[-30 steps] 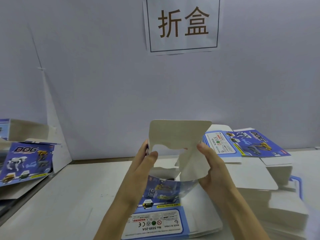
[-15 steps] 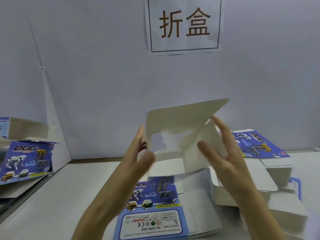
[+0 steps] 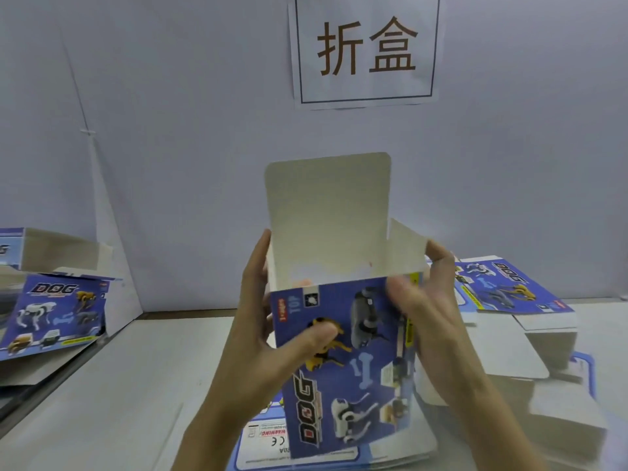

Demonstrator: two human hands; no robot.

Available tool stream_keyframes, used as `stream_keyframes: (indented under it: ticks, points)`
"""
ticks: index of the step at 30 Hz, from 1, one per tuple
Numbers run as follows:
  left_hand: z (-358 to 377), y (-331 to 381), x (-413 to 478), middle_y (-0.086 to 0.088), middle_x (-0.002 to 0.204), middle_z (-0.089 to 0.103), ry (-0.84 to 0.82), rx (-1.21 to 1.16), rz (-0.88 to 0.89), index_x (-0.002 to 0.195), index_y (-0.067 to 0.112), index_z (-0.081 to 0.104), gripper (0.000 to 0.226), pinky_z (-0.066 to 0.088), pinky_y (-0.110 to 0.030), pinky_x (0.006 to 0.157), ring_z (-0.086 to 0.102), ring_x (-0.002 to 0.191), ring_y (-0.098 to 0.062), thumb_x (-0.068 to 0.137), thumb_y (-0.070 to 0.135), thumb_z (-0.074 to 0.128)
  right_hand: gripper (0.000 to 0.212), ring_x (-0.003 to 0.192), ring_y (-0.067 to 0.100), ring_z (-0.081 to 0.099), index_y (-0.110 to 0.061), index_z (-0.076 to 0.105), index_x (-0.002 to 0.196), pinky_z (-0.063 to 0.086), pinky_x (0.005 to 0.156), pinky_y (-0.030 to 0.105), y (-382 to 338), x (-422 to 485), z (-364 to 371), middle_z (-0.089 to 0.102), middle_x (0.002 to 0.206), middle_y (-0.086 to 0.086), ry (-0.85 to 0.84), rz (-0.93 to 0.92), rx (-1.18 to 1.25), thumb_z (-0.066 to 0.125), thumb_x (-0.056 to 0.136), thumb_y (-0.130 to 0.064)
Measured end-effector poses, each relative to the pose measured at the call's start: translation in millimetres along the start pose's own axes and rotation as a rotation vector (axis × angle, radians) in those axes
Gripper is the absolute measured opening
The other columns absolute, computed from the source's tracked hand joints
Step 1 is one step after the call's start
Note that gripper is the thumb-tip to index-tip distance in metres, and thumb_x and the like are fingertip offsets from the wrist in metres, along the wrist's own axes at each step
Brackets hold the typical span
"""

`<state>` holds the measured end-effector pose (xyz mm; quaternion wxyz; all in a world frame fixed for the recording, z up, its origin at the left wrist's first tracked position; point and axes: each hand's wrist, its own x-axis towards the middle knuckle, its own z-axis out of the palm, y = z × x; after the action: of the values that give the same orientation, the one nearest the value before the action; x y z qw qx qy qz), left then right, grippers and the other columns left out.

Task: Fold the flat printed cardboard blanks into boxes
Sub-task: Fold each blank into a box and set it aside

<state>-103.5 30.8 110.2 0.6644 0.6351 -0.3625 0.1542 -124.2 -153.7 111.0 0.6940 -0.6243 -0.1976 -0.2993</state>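
Above the table [image 3: 119, 402], left hand [image 3: 263, 321] and right hand [image 3: 433, 321] grip the box [image 3: 356, 385] by its sides.

A pale grey-blue wall [image 3: 170, 113] bearing a white paper sign [image 3: 365, 49] with two brown characters rises behind the off-white worktop [image 3: 136, 385].

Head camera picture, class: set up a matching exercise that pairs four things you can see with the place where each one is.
Things:
1. half-folded box
2. paper sign
3. flat blanks
4. printed boxes

Places:
A. on the wall
B. at the left edge of the view
C. held between the left hand and the right hand
D. on the table, right side

Pairs: 1-C; 2-A; 3-D; 4-B
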Motion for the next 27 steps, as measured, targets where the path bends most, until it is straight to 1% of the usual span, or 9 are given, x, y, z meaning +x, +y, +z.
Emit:
stream_keyframes:
  ticks: [2,5,9,11,14,18,22,24,27]
  points:
    - [0,-3,2,0.008,0.11,0.07,0.043,-0.077,-0.038,0.136,0.047,0.038,0.083,0.058,-0.025,0.062,0.072,0.091,-0.019,0.065,0.047,0.08,0.064,0.11,0.011,0.064,-0.055,0.036,0.125,0.056,0.083,0.03,0,-4,0,0.059,0.123,-0.018,-0.112,-0.1,-0.186,0.071,0.072,-0.042]
    - [-1,-8,-1,0.001,0.116,0.067,0.104,-0.11,0.001,0.132,0.049,0.045,0.074,0.059,-0.029,0.061,0.071,0.096,-0.024,0.066,0.06,0.077,0.082,0.122,0.013,0.057,-0.056,0.022,0.142,0.052,0.095,0.045,-4,-6,2,0.047,0.143,-0.014,-0.152,-0.126,-0.266,0.069,0.077,-0.042]
    - [-2,-10,-3,-0.004,0.125,0.063,0.1,-0.117,0.035,0.137,0.053,0.039,0.071,0.059,-0.03,0.061,0.071,0.095,-0.025,0.077,0.039,0.074,0.078,0.131,0.004,0.046,-0.043,0.024,0.147,0.049,0.1,0.045,-9,-6,4,0.029,0.156,-0.017,-0.137,-0.249,-0.369,0.066,0.082,-0.04]
    - [-7,-5,-3,-0.006,0.138,0.054,0.026,-0.046,0.088,0.14,0.056,0.034,0.072,0.06,-0.032,0.068,0.068,0.105,-0.027,0.079,0.049,0.071,0.075,0.138,0.0,0.035,-0.041,0.028,0.144,0.044,0.103,0.03,-11,-6,1,0.025,0.156,-0.02,-0.115,-0.308,-0.417,0.068,0.08,-0.038]
    - [-15,-1,-1,0.005,0.154,0.034,0.007,0.196,0.196,0.145,0.049,0.029,0.071,0.059,-0.026,0.074,0.048,0.131,-0.029,0.082,0.061,0.061,0.073,0.132,-0.002,0.042,-0.034,0.034,0.141,0.046,0.094,0.017,-16,-7,-4,0.033,0.153,-0.019,-0.096,-0.338,-0.466,0.068,0.077,-0.038]
    - [-16,-3,-2,0.015,0.146,0.037,0.022,0.257,0.225,0.142,0.041,0.037,0.067,0.057,-0.019,0.07,0.045,0.132,-0.022,0.083,0.064,0.058,0.069,0.125,0.007,0.053,-0.035,0.04,0.139,0.057,0.083,0.038,-19,-8,-7,0.041,0.147,-0.022,-0.097,-0.32,-0.493,0.068,0.077,-0.038]
    - [-17,0,-2,0.016,0.142,0.041,0.042,0.291,0.246,0.136,0.04,0.043,0.058,0.057,-0.021,0.074,0.042,0.132,-0.026,0.084,0.062,0.056,0.047,0.125,0.005,0.051,-0.035,0.053,0.126,0.056,0.075,0.033,-19,-9,-5,0.052,0.137,-0.018,-0.13,-0.366,-0.533,0.065,0.08,-0.035]
    - [-18,3,-1,0.021,0.139,0.043,0.059,0.374,0.276,0.133,0.041,0.044,0.05,0.056,-0.024,0.08,0.042,0.132,-0.021,0.085,0.052,0.056,0.037,0.119,0.005,0.054,-0.033,0.056,0.116,0.053,0.075,0.03,-18,-10,-4,0.055,0.129,-0.018,-0.132,-0.363,-0.541,0.065,0.08,-0.036]
    - [-19,7,-1,0.022,0.135,0.047,0.083,0.436,0.333,0.127,0.04,0.047,0.044,0.051,-0.021,0.085,0.045,0.13,-0.016,0.084,0.044,0.056,0.037,0.115,0.003,0.055,-0.03,0.056,0.113,0.052,0.076,0.022,-18,-9,-1,0.056,0.126,-0.016,-0.122,-0.354,-0.537,0.065,0.078,-0.037]
